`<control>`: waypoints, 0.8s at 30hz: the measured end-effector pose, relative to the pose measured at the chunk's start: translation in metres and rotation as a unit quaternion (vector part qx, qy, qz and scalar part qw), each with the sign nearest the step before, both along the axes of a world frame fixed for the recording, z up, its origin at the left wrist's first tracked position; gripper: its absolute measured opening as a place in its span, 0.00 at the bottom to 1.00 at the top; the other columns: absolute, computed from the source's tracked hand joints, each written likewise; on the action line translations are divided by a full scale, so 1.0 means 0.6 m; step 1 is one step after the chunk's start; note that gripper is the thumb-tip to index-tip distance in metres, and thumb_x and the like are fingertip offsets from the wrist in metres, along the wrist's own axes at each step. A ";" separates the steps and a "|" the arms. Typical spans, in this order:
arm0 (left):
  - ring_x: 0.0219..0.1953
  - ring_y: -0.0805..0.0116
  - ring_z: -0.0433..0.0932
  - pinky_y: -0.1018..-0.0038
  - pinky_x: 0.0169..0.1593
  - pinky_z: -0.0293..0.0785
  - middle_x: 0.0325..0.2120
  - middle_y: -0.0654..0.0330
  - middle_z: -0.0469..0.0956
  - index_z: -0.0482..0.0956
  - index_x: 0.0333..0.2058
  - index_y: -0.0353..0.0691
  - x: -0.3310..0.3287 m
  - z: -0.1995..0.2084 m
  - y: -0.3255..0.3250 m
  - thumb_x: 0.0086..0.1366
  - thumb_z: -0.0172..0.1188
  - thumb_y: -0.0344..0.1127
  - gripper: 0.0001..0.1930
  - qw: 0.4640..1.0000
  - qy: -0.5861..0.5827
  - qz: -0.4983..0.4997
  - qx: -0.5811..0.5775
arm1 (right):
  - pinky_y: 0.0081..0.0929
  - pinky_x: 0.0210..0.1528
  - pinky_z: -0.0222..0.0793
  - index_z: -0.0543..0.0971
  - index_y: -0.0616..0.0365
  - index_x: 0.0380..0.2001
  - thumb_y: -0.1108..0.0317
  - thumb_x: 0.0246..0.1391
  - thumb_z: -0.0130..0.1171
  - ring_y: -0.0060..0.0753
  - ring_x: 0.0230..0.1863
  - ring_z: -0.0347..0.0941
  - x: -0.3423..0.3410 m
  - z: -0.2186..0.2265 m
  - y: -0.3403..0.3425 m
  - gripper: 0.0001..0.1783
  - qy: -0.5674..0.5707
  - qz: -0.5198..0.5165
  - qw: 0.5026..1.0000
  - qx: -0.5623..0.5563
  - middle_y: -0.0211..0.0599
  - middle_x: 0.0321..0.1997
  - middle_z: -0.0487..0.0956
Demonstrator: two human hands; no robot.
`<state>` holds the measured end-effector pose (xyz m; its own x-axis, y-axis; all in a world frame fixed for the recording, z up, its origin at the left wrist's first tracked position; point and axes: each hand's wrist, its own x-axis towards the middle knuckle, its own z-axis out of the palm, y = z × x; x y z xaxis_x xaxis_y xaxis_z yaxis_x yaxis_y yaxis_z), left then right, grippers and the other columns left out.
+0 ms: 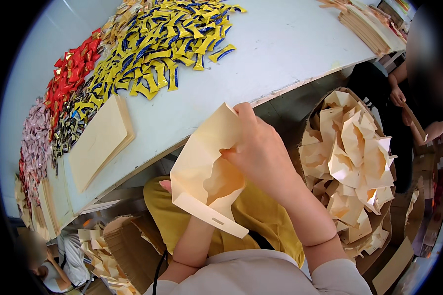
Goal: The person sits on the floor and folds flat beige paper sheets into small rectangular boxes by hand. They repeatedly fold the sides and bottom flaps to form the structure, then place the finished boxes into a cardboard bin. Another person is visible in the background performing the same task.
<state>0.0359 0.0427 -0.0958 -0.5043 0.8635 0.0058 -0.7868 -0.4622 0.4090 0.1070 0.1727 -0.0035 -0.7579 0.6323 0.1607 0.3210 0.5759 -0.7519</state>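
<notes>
A cream paper box (204,142), partly folded and open at the side towards me, is held over my lap in front of the table edge. My right hand (258,145) pinches its upper right edge, the thumb at the opening and the fingers on the outer side. A slotted flap (211,216) sticks out along its lower side. Behind the box, my left hand (166,186) is nearly all hidden; only a fingertip shows past the left edge, so its grip cannot be made out. On the table, a stack of flat cream card sheets (101,140) lies to the left.
Yellow-and-blue wrapped sweets (157,54) are heaped on the white table (270,54), beside red (74,69) and pink packets (34,130). At right stands a carton of folded boxes (354,147); another carton (133,246) is lower left. Co-workers sit at right and lower left.
</notes>
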 end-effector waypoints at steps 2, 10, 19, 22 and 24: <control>0.65 0.51 0.67 0.52 0.66 0.66 0.66 0.47 0.62 0.48 0.71 0.39 0.002 0.001 0.002 0.54 0.58 0.72 0.57 1.000 0.002 -0.002 -0.001 | 0.43 0.41 0.72 0.67 0.58 0.46 0.73 0.42 0.70 0.57 0.39 0.77 0.000 0.006 -0.003 0.28 -0.011 -0.004 1.000 -0.003 0.48 0.33 0.79; 0.65 0.52 0.66 0.51 0.66 0.66 0.66 0.47 0.61 0.49 0.71 0.39 0.014 0.001 0.014 0.56 0.57 0.72 0.56 1.000 -0.006 -0.015 -0.001 | 0.37 0.28 0.72 0.66 0.55 0.40 0.73 0.39 0.67 0.42 0.30 0.75 0.002 -0.005 -0.026 0.24 0.044 -0.062 0.986 0.151 0.37 0.27 0.74; 0.66 0.52 0.66 0.51 0.66 0.66 0.67 0.47 0.61 0.50 0.71 0.39 0.013 0.005 0.027 0.58 0.56 0.71 0.54 1.000 -0.009 -0.025 0.003 | 0.31 0.23 0.69 0.68 0.56 0.33 0.73 0.40 0.64 0.33 0.26 0.72 0.020 0.009 -0.037 0.17 0.065 -0.027 0.968 0.241 0.32 0.23 0.70; 0.66 0.52 0.66 0.51 0.66 0.65 0.67 0.47 0.61 0.51 0.71 0.39 0.004 0.007 0.028 0.58 0.55 0.71 0.53 1.000 -0.004 -0.021 0.006 | 0.36 0.26 0.69 0.71 0.55 0.38 0.72 0.41 0.68 0.39 0.27 0.73 0.035 0.026 -0.034 0.19 0.039 0.028 0.985 0.168 0.34 0.24 0.72; 0.66 0.52 0.66 0.51 0.66 0.65 0.67 0.47 0.61 0.51 0.71 0.39 -0.002 0.007 0.028 0.59 0.55 0.71 0.53 1.000 -0.002 -0.020 0.007 | 0.38 0.28 0.70 0.73 0.55 0.43 0.71 0.43 0.69 0.43 0.28 0.73 0.043 0.036 -0.034 0.22 0.034 0.051 0.989 0.133 0.37 0.25 0.74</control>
